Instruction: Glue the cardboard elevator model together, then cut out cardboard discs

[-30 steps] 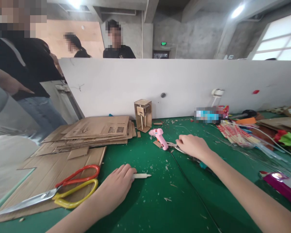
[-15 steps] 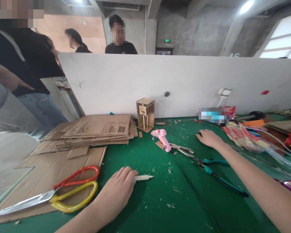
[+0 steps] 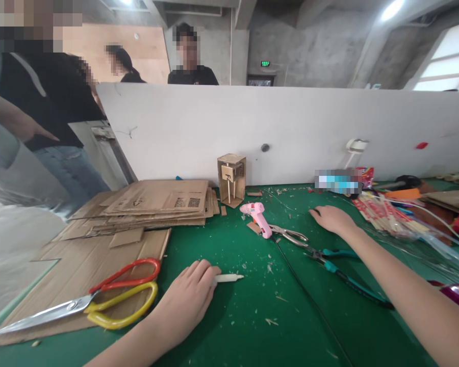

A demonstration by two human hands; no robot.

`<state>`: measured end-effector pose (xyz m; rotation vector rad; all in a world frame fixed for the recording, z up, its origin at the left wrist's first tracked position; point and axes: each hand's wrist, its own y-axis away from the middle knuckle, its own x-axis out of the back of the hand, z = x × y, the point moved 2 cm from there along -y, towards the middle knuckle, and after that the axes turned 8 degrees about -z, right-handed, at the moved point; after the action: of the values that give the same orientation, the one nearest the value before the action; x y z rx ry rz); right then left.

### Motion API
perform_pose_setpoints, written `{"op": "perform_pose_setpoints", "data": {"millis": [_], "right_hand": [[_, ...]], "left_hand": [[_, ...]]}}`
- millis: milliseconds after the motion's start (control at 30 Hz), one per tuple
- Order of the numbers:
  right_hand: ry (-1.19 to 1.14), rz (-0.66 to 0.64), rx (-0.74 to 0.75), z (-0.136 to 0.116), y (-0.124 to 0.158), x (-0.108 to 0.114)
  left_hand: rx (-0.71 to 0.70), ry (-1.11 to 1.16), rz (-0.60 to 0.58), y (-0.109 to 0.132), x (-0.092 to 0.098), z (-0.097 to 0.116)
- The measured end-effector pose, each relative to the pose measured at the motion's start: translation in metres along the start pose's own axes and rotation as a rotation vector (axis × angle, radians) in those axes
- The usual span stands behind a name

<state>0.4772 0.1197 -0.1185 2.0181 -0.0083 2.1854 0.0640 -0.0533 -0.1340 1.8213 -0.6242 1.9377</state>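
Observation:
My left hand [image 3: 194, 289] rests on the green table with its fingers closed around a white pen [image 3: 229, 278], whose narrow tip points right. My right hand [image 3: 333, 220] lies on the table at the right with fingers stretched out, and nothing shows in them. Between the hands lie a pink glue gun [image 3: 258, 218] with a black cord and silver pliers [image 3: 290, 234]. Closer to my right forearm are teal-handled pliers [image 3: 342, 275]. To the left of my left hand, large scissors [image 3: 118, 295] with one red and one yellow handle lie on a cardboard sheet [image 3: 137, 247].
Stacked cardboard [image 3: 156, 199] lies back left. A small cardboard box model [image 3: 232, 181] stands upright by the white partition [image 3: 290, 122]. Packaged wooden sticks [image 3: 382, 211] and other materials crowd the right side. Scraps dot the table. Several people stand beyond the table.
The view has shifted slightly, so everything sits a little further right. Both hands keep their places on the table, and the pen stays in my left hand.

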Motion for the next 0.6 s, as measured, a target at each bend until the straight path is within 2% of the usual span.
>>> {"op": "perform_pose_setpoints", "data": {"millis": [133,233,333,400,433,500,600], "right_hand": [[-0.019,0.011,-0.039,-0.001,-0.001,0.008],[-0.009,0.093,-0.058,-0.010,0.006,0.014],[0.018,0.275,-0.001,-0.032,0.025,0.024],[0.006,0.474,0.101,-0.051,0.042,0.036],[-0.022,0.518,0.132,-0.059,0.049,0.041],[-0.071,0.526,0.177,-0.070,0.058,0.048],[-0.139,0.404,0.166,-0.070,0.054,0.050]], "left_hand": [[-0.003,0.021,-0.007,0.000,-0.002,-0.001],[0.001,0.050,0.012,0.000,-0.002,-0.002],[0.014,0.090,0.056,0.000,0.000,-0.002],[0.013,0.108,0.068,0.000,0.003,-0.001],[0.012,0.110,0.067,0.000,0.004,0.000],[0.011,0.098,0.063,0.000,0.006,0.001],[0.011,0.067,0.080,0.000,0.005,0.003]]}}
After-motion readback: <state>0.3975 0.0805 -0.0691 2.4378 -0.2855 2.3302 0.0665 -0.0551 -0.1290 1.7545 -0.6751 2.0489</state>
